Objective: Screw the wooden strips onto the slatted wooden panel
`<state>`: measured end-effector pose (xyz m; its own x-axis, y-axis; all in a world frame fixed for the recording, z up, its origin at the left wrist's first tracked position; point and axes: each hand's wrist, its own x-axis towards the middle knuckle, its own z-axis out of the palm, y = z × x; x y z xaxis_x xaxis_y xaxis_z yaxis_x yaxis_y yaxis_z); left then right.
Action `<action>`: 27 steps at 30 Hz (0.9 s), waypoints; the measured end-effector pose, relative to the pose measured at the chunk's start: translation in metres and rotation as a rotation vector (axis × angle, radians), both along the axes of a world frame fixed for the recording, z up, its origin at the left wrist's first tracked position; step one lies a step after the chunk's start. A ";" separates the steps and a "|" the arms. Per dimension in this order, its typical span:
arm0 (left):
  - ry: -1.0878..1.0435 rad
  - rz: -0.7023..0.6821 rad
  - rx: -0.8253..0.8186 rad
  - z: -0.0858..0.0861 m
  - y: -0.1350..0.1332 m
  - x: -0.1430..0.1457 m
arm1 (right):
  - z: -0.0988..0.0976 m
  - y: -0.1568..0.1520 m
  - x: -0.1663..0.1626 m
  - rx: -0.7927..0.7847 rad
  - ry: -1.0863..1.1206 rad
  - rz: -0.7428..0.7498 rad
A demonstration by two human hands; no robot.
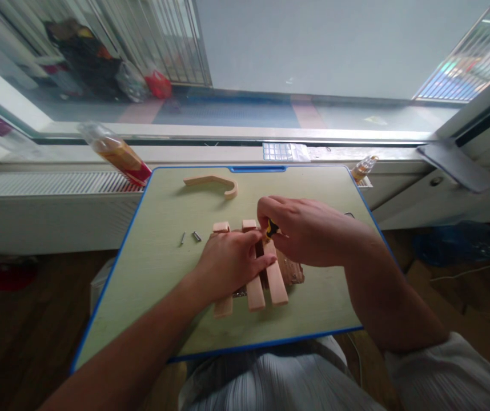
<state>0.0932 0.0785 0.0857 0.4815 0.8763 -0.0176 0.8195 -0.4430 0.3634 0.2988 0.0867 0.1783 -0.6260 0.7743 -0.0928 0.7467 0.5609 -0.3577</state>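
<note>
My left hand [228, 258] lies across three pale wooden strips, its thumb and index finger closed around the right strip [276, 282]. The middle strip [255, 294] and the left strip [223, 307] run partly under that hand. Beneath them is a brown wooden board [293, 270], mostly covered. My right hand [302, 228] is closed on a screwdriver [272, 228] with a black and yellow handle, held over the right strip's upper part. The screwdriver's tip is hidden. Two screws lie left of the hands, a thin one [182, 238] and a thicker one [196, 236].
A loose curved wooden hook [213, 181] lies near the back of the blue-edged table [142, 297]. Along the window sill are a plastic bottle [119, 154], a clear gridded case [285, 152] and a smaller bottle [364, 168].
</note>
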 end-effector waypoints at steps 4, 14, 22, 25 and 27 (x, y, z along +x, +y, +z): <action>-0.004 0.024 -0.018 0.000 -0.001 0.001 | 0.001 0.003 0.002 0.015 0.028 -0.025; -0.019 0.032 -0.010 0.001 -0.002 0.001 | 0.002 0.004 -0.009 0.087 -0.032 -0.125; -0.021 0.005 -0.010 0.003 -0.001 0.000 | 0.002 0.002 -0.010 0.088 -0.119 -0.153; -0.010 -0.006 -0.002 0.002 -0.001 -0.001 | 0.004 0.002 -0.007 0.053 -0.085 -0.096; 0.002 -0.006 0.009 0.000 0.000 -0.001 | 0.005 0.002 -0.005 0.020 -0.052 -0.054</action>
<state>0.0924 0.0782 0.0859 0.4865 0.8736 -0.0106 0.8176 -0.4511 0.3578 0.2940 0.0885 0.1828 -0.5784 0.8086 -0.1081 0.7931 0.5263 -0.3065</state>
